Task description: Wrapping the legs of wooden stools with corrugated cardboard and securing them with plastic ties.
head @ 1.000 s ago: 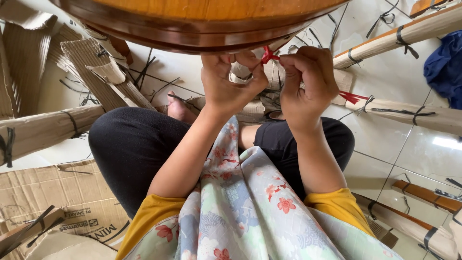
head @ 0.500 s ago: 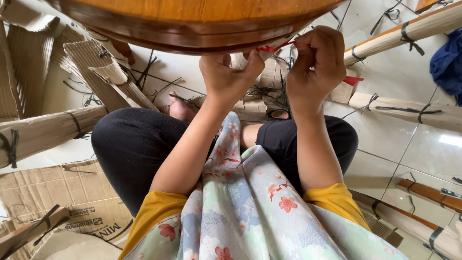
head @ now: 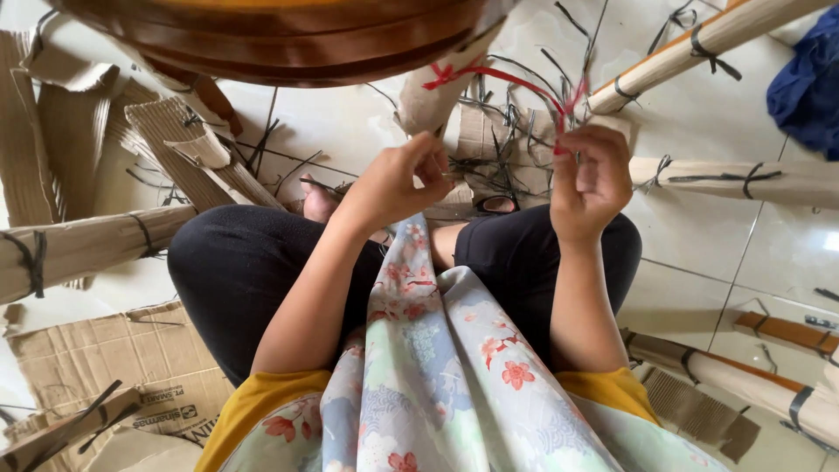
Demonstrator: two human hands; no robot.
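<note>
- Right hand (head: 592,179): fingers pinched on the free end of the red plastic string (head: 516,83), held taut above the lap
- Red plastic string: runs up and left from the right hand to a knot on the cardboard-wrapped leg (head: 433,96) under the round wooden tabletop (head: 280,39)
- Left hand (head: 398,179): fingers curled, thumb against fingertips; whether anything is pinched cannot be told
- Floor (head: 725,114): white tiles carrying cut black straps (head: 507,140), wrapped wooden legs (head: 699,39) and flattened cardboard (head: 105,358)
</note>
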